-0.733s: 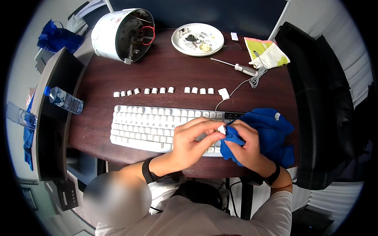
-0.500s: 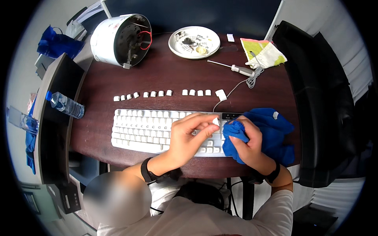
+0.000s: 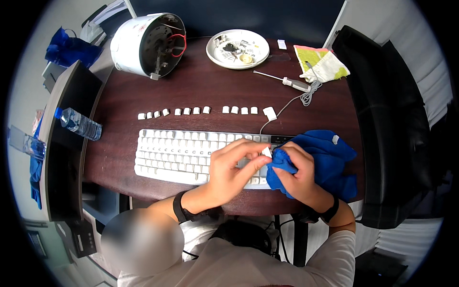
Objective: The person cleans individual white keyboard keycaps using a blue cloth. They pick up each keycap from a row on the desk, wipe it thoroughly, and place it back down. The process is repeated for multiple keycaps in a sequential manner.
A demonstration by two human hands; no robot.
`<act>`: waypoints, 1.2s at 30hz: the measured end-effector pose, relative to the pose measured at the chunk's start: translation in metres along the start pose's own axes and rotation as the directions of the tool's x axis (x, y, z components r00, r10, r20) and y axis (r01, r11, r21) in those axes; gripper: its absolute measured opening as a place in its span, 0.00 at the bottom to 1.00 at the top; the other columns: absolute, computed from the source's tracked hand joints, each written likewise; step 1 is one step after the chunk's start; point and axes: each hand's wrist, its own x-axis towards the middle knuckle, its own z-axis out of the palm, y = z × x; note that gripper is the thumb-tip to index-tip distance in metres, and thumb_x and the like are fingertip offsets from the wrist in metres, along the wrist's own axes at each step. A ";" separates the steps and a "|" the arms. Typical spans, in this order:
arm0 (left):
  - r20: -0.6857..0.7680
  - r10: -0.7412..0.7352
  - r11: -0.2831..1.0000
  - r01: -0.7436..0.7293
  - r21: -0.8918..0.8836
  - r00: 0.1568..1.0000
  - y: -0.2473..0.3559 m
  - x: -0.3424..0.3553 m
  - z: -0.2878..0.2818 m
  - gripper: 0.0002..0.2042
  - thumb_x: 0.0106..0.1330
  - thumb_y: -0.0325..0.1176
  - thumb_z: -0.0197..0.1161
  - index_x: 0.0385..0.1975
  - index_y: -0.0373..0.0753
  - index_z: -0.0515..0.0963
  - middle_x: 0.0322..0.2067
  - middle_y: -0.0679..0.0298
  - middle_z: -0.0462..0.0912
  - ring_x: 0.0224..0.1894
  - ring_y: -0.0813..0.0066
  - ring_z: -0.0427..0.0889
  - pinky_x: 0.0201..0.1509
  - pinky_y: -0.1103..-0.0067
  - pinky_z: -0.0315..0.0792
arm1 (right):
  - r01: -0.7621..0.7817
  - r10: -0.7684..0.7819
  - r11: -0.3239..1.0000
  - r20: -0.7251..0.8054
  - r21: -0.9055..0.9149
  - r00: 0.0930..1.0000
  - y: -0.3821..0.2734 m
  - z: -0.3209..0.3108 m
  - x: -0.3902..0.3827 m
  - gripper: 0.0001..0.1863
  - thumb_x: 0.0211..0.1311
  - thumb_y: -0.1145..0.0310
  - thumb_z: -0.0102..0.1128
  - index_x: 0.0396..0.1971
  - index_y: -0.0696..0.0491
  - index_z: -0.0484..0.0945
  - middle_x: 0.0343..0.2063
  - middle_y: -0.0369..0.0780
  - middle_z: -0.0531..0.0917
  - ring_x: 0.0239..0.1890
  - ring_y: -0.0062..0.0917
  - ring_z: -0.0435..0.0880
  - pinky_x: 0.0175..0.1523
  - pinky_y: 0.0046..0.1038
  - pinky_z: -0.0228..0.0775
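Note:
Between thumb and index finger, my left hand (image 3: 234,167) pinches a white keycap (image 3: 267,152) above the right part of the white keyboard (image 3: 167,153). My right hand (image 3: 299,170) grips a bunched fold of the blue cloth (image 3: 330,153), pressed up against the keycap. The rest of that cloth lies over the keyboard's right end and the table beside it. Beyond the keyboard, several loose keycaps (image 3: 196,111) stand in a row on the dark table. A larger keycap (image 3: 269,114) sits at the row's right end, beside the grey cable.
At the back are an opened white appliance body (image 3: 129,50), a plate (image 3: 215,60) of small parts, a screwdriver (image 3: 295,84), a coiled cable (image 3: 311,93) and a green-and-white cloth (image 3: 330,67). A water bottle (image 3: 81,125) is at the left; a black chair (image 3: 382,129) stands at the right.
My left hand has moved slightly right with the keycap. My right hand has brought the bunched cloth against it. The view has shifted a little.

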 end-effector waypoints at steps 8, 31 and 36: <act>-0.052 -0.144 0.946 0.153 0.286 0.988 0.008 0.058 -0.059 0.11 0.62 0.24 0.60 0.44 0.33 0.76 0.23 0.67 0.79 0.24 0.88 0.72 0.27 0.88 0.69 | -0.120 0.127 0.990 -0.109 0.072 0.986 0.007 -0.004 0.000 0.06 0.51 0.78 0.59 0.29 0.61 0.72 0.24 0.39 0.73 0.25 0.20 0.73 0.32 0.20 0.64; 0.461 -0.265 0.495 -0.291 0.819 0.847 -0.092 0.098 -0.100 0.08 0.53 0.30 0.64 0.32 0.39 0.80 0.30 0.60 0.82 0.34 0.59 0.81 0.38 0.70 0.74 | -0.144 0.164 0.975 -0.115 0.167 0.980 0.005 -0.003 0.003 0.06 0.51 0.79 0.58 0.28 0.61 0.71 0.22 0.39 0.72 0.24 0.20 0.72 0.31 0.22 0.63; 0.477 -0.281 0.493 -0.301 0.816 0.832 -0.092 0.098 -0.099 0.08 0.52 0.31 0.65 0.32 0.39 0.80 0.31 0.60 0.82 0.34 0.60 0.81 0.39 0.69 0.74 | -0.136 0.154 0.978 -0.108 0.159 0.982 0.007 -0.004 0.001 0.06 0.51 0.78 0.58 0.28 0.61 0.71 0.22 0.39 0.71 0.24 0.20 0.71 0.30 0.21 0.62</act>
